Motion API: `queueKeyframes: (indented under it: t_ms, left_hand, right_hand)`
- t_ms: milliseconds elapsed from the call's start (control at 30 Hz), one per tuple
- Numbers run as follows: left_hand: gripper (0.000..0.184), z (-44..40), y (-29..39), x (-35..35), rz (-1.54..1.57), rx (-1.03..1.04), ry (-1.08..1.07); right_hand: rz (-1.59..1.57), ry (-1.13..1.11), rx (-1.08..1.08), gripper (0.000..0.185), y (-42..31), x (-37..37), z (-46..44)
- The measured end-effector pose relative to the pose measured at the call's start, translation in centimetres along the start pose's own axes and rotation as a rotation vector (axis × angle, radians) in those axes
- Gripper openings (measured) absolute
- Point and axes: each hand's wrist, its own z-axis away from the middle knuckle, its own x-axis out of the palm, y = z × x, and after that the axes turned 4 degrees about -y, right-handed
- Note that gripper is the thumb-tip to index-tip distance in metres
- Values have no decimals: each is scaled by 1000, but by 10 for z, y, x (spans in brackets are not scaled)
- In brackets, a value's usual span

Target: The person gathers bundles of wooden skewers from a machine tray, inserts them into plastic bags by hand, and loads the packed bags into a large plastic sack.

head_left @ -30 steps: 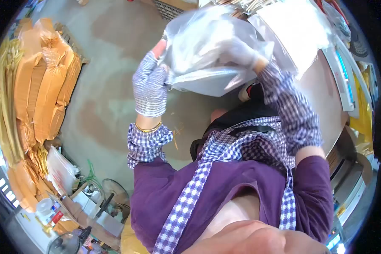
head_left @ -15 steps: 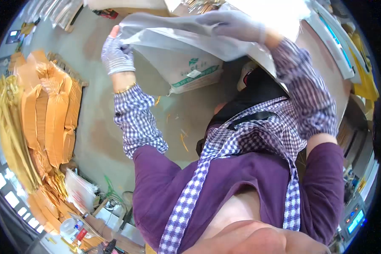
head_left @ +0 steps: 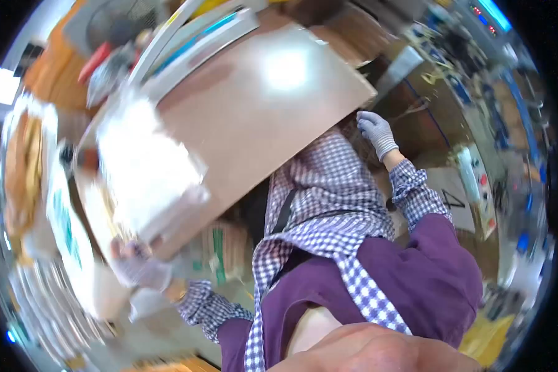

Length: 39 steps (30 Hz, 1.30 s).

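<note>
My left hand (head_left: 141, 265), in a pale glove, is at the table's near left corner. It is beside a white stack of plastic bags (head_left: 149, 167) and some thin tan pieces (head_left: 115, 214). Its fingers are smeared by motion, so I cannot make out a grip. My right hand (head_left: 377, 132), in a striped grey glove, hangs just off the table's right edge. Its fingers are curled together, and I see nothing in them. The brown tabletop (head_left: 248, 124) lies between the hands, with glare on the white stack.
A long white device with a blue strip (head_left: 198, 43) stands at the table's far side. Left of the table is a large white bag with green print (head_left: 68, 229). Cartons (head_left: 347, 37) stand behind, and a white panel with red buttons (head_left: 477, 186) is at right.
The view has swung right, from the floor to the table. Both hands were on a clear plastic bag; now they are far apart, and the right one has let go of it.
</note>
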Motion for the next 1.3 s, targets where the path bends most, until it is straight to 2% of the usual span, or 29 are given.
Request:
queueKeyframes:
  t_ms: [33, 67, 100, 133, 167, 200, 267, 367, 400, 433, 467, 500, 567, 600, 667, 700, 767, 800, 1033, 1100, 1133, 1167, 1200, 1233, 1267, 1300]
  left_hand:
    - [29, -30, -17, 44, -191, -16, -155]
    - [27, -26, -30, 80, -178, 141, -315]
    - [27, -24, -45, 109, -24, 16, -441]
    - [28, -17, -44, 142, 128, -34, -526]
    - [26, -9, -39, 170, 327, -173, -655]
    - [25, 0, -22, 198, 174, -102, -829]
    - [23, 21, -17, 248, 211, -96, -1078]
    - [25, 54, -12, 311, 196, 195, -1310]
    - [26, 64, -12, 330, 167, 326, -1362]
    - [26, 75, -10, 346, 200, 267, -1382]
    - [26, 85, -9, 360, 232, 207, -1399]
    - [26, 91, -10, 374, 226, 213, -1397]
    - [27, 103, -10, 403, 85, 488, -1426]
    - [27, 114, -7, 417, 81, 481, -1433]
    - [30, 136, -1, 439, 139, 573, -1439]
    - [30, 143, -4, 448, 139, 572, -1450]
    - [31, 155, -7, 461, 112, 554, -1611]
    - [24, 160, -9, 461, 102, 551, -1576]
    - [14, 164, -9, 447, 14, 546, -1560]
    - [14, 165, -5, 438, 118, 642, -1411]
    - [15, 161, 8, 426, 219, 704, -1357]
    - [17, 158, 17, 411, 308, 728, -1295]
    - [15, 147, 31, 391, 407, 746, -1281]
    - [13, 132, 31, 371, 408, 706, -1393]
    - [14, 110, 37, 344, 394, 668, -1418]
    - [12, 82, 40, 316, 352, 627, -1430]
  right_hand:
    - [46, 92, -67, 27, -4, 43, -18]
    - [54, 205, -169, 29, 0, 24, -28]
    - [67, 310, -270, 32, 6, 0, -44]
    - [43, 371, -275, 35, 16, -23, -64]
    - [65, 405, -225, 37, 9, -35, -73]
    - [116, 438, -200, 42, 14, -46, -92]
    - [162, 468, -178, 46, 25, -56, -143]
    - [127, 428, -264, 47, 22, -64, -188]
    - [121, 396, -125, 39, 17, -64, -192]
    - [117, 361, 13, 31, 10, -64, -194]
    - [135, 345, 26, 27, 4, -62, -185]
    - [-54, 172, 108, 23, -4, -63, -176]
    - [-473, 45, 56, 21, -14, -57, -142]
    - [-475, 46, 64, 21, -24, -57, -126]
    - [-722, -115, 92, 19, -41, -54, -97]
    - [-728, -107, 96, 19, -39, -53, -92]
    - [-729, -148, 21, 20, -36, -56, -87]
    - [-729, -147, 18, 20, -36, -58, -85]
    - [-787, -155, 60, 19, -52, -54, -69]
    - [-736, -102, 49, 19, -47, -55, -74]
    - [-584, -43, -29, 18, -38, -61, -79]
    - [-299, 59, -152, 18, -34, -69, -80]
    - [-100, 186, -116, 19, -39, -70, -75]
    - [400, 284, -99, 21, -36, -79, -77]
    - [704, 384, -293, 25, -36, -75, -65]
    - [766, 245, -287, 30, -42, -70, -51]
